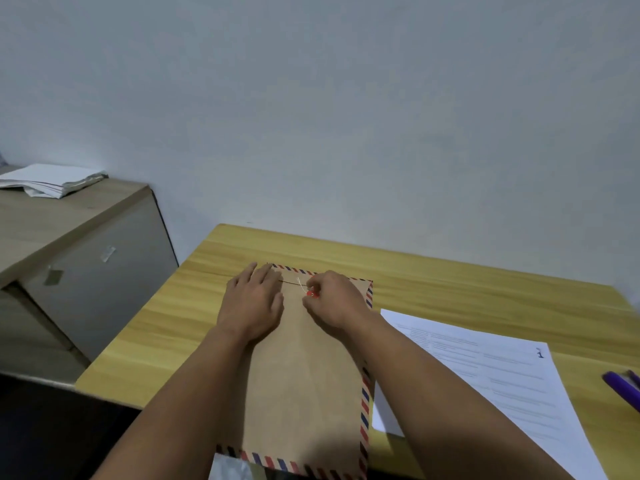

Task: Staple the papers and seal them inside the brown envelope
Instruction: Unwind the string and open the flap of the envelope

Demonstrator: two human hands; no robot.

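purple pen: cut by right edge | printed sheet: text unreadable

A yellow wood-grain table carries a brown envelope with a red-and-blue striped border, lying flat near its left side and overhanging the near edge. Just right of it lies a printed white sheet, its left edge tucked under the envelope. A purple pen lies at the far right.

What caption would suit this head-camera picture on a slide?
Left hand flat on the brown envelope, right hand working its string at the red button, papers alongside.
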